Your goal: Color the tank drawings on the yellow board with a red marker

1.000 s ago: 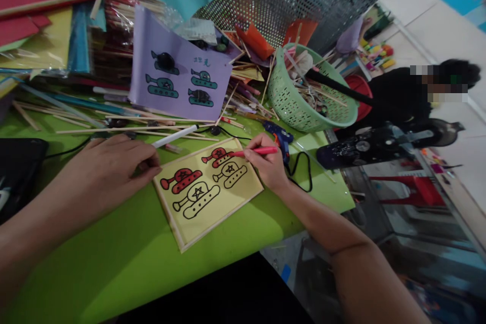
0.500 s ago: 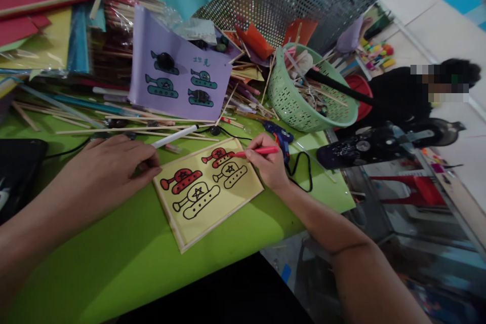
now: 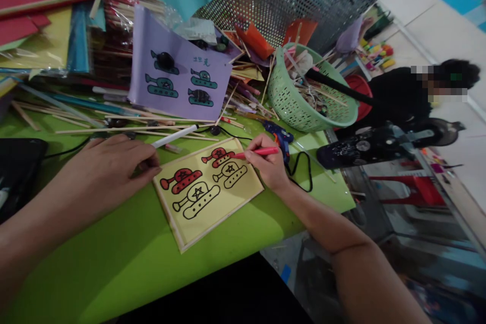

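Observation:
My right hand [image 3: 268, 162] is closed around a red marker [image 3: 266, 151], its tip on the upper right tank drawing of a yellow card [image 3: 212, 217]. The card has a pale wooden stick frame and black-outlined tanks. Its two upper tanks are coloured red; the lower two are bare outlines. My left hand [image 3: 117, 162] is curled at the card's left corner, its thumb by the frame. A white marker [image 3: 176, 135] with a black end sticks out from its fingers, whose grip is partly hidden.
A purple card [image 3: 178, 96] with green tanks leans behind. Wooden sticks [image 3: 87, 131] lie on the green tabletop [image 3: 125, 258]. A blue glue gun [image 3: 279, 134] and a green basket [image 3: 292, 106] are nearby. A dark device [image 3: 18, 172] lies left. A person [image 3: 395, 91] is at right.
The red marker and my right hand have shifted very slightly on the upper right tank. My left hand and the card stay in place.

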Demonstrator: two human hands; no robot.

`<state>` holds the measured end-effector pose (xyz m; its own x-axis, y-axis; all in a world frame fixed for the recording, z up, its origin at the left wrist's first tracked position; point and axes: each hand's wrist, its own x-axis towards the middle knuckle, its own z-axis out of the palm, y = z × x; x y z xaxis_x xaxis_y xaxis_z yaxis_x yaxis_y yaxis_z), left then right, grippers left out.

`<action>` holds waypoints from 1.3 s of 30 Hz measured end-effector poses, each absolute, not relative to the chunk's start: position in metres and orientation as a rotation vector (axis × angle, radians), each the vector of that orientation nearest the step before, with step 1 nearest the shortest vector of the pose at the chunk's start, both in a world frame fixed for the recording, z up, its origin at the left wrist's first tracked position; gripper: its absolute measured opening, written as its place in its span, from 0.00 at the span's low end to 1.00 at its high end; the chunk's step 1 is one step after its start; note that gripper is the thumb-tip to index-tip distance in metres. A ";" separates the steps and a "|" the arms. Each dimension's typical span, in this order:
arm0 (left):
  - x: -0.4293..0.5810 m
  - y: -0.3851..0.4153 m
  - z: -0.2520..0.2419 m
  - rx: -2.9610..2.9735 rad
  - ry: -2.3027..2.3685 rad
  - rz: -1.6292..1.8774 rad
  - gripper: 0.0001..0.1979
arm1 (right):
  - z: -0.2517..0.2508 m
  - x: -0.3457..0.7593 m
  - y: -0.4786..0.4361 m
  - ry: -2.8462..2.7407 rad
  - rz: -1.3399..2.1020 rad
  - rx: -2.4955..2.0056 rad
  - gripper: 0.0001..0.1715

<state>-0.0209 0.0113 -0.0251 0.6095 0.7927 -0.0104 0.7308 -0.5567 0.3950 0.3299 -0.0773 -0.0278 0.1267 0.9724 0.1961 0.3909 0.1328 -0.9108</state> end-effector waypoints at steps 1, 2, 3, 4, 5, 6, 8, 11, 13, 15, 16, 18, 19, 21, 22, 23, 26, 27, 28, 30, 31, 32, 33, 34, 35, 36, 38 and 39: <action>-0.021 0.011 -0.025 2.475 1.218 0.235 0.18 | -0.028 0.330 -0.078 -1.437 0.763 -1.423 0.09; -0.022 0.011 -0.025 2.472 1.214 0.233 0.18 | -0.028 0.330 -0.078 -1.443 0.773 -1.421 0.09; -0.022 0.011 -0.025 2.469 1.213 0.232 0.18 | -0.027 0.330 -0.078 -1.448 0.780 -1.419 0.09; -0.022 0.010 -0.025 2.466 1.213 0.238 0.18 | -0.027 0.330 -0.078 -1.451 0.780 -1.416 0.09; -0.022 0.010 -0.026 2.464 1.212 0.241 0.18 | -0.027 0.330 -0.078 -1.452 0.776 -1.411 0.08; -0.022 0.010 -0.026 2.464 1.213 0.246 0.18 | -0.027 0.331 -0.078 -1.450 0.768 -1.407 0.08; -0.022 0.010 -0.026 2.466 1.215 0.249 0.18 | -0.027 0.331 -0.078 -1.447 0.752 -1.403 0.08; -0.020 0.010 -0.024 2.460 1.230 0.227 0.17 | -0.028 0.331 -0.077 -1.449 0.752 -1.410 0.08; -0.018 0.010 -0.022 2.448 1.239 0.213 0.17 | -0.028 0.331 -0.077 -1.451 0.763 -1.411 0.08; -0.017 0.010 -0.019 2.435 1.236 0.210 0.18 | -0.028 0.331 -0.078 -1.449 0.766 -1.405 0.08; -0.017 0.011 -0.019 2.431 1.232 0.215 0.18 | -0.027 0.330 -0.078 -1.445 0.758 -1.402 0.07; -0.018 0.011 -0.020 2.434 1.222 0.224 0.19 | -0.028 0.330 -0.077 -1.432 0.735 -1.402 0.07; -0.019 0.011 -0.021 2.441 1.219 0.226 0.19 | -0.028 0.331 -0.077 -1.425 0.722 -1.405 0.08; -0.021 0.011 -0.024 2.459 1.216 0.223 0.18 | -0.029 0.331 -0.077 -1.414 0.703 -1.414 0.08; -0.021 0.011 -0.025 2.465 1.214 0.220 0.18 | -0.029 0.332 -0.076 -1.412 0.698 -1.416 0.08; -0.022 0.011 -0.026 2.469 1.213 0.218 0.18 | -0.029 0.332 -0.076 -1.410 0.693 -1.416 0.08; -0.022 0.012 -0.027 2.458 1.232 0.221 0.19 | -0.030 0.332 -0.076 -1.406 0.692 -1.412 0.08; -0.022 0.012 -0.026 2.453 1.236 0.223 0.20 | -0.031 0.332 -0.076 -1.407 0.694 -1.410 0.08; -0.021 0.012 -0.025 2.448 1.236 0.225 0.20 | -0.031 0.332 -0.076 -1.407 0.697 -1.409 0.08; -0.020 0.011 -0.023 2.442 1.237 0.232 0.19 | -0.031 0.333 -0.076 -1.411 0.703 -1.410 0.08; -0.020 0.011 -0.023 2.440 1.236 0.233 0.19 | -0.032 0.333 -0.076 -1.412 0.706 -1.410 0.08; -0.020 0.011 -0.023 2.438 1.233 0.234 0.19 | -0.032 0.333 -0.076 -1.413 0.707 -1.410 0.08; -0.020 0.011 -0.023 2.436 1.232 0.236 0.19 | -0.032 0.334 -0.076 -1.413 0.709 -1.410 0.08; -0.020 0.011 -0.023 2.437 1.229 0.239 0.19 | -0.032 0.334 -0.076 -1.414 0.711 -1.409 0.08; -0.021 0.011 -0.024 2.438 1.227 0.243 0.19 | -0.032 0.334 -0.076 -1.416 0.715 -1.408 0.09; -0.021 0.012 -0.025 2.440 1.223 0.245 0.19 | -0.031 0.334 -0.077 -1.419 0.722 -1.409 0.09; -0.022 0.012 -0.027 2.445 1.216 0.244 0.18 | -0.030 0.333 -0.077 -1.435 0.738 -1.410 0.09; -0.022 0.012 -0.028 2.447 1.215 0.242 0.18 | -0.030 0.333 -0.078 -1.446 0.746 -1.408 0.09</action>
